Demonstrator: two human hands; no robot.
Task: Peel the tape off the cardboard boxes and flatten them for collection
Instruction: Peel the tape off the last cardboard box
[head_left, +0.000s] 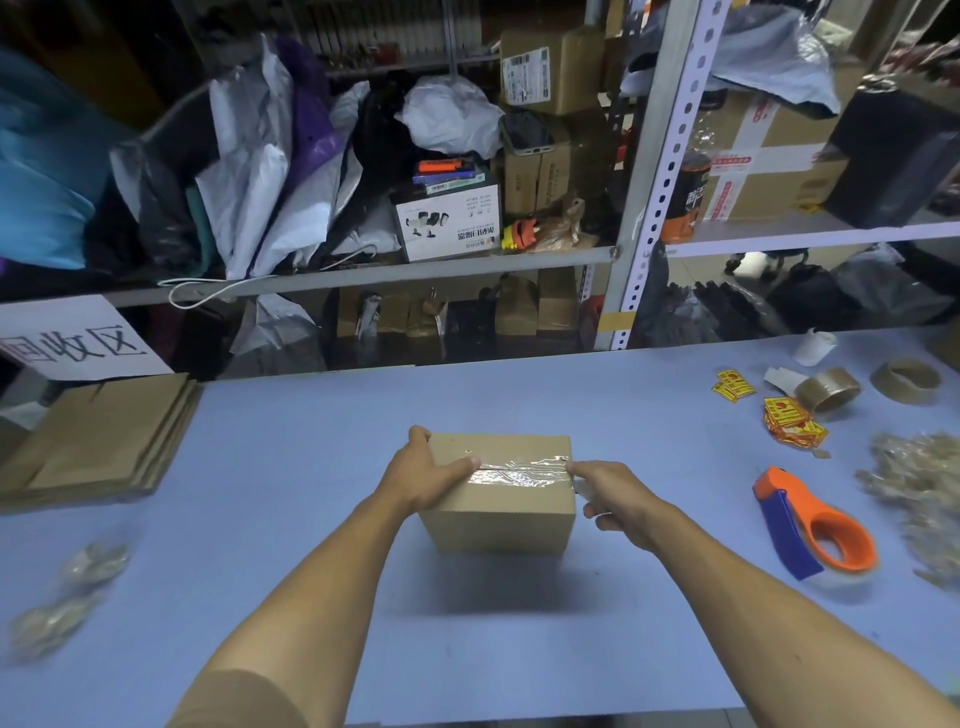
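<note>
A: What are the hands doing?
B: The right hand (613, 499) pinches the clear tape (519, 470) at the right end of the cardboard box (501, 493), fingers curled together on it. The left hand (423, 470) clasps the box's left top edge.
A: And beyond the grip?
B: Right of it lies a tape dispenser (815, 525); farther left, a stack of flattened cardboard (98, 436) sits on the blue table (311, 467).

Matt brown cardboard box (501, 499) is sitting on a smooth, matt blue table (311, 467); glossy, wrinkled clear tape (519, 470) is gleaming along its top. At three o'clock, a shiny orange-and-blue plastic tape dispenser (815, 525) is lying. At nine o'clock, flattened matt cardboard (98, 436) is lying stacked.
</note>
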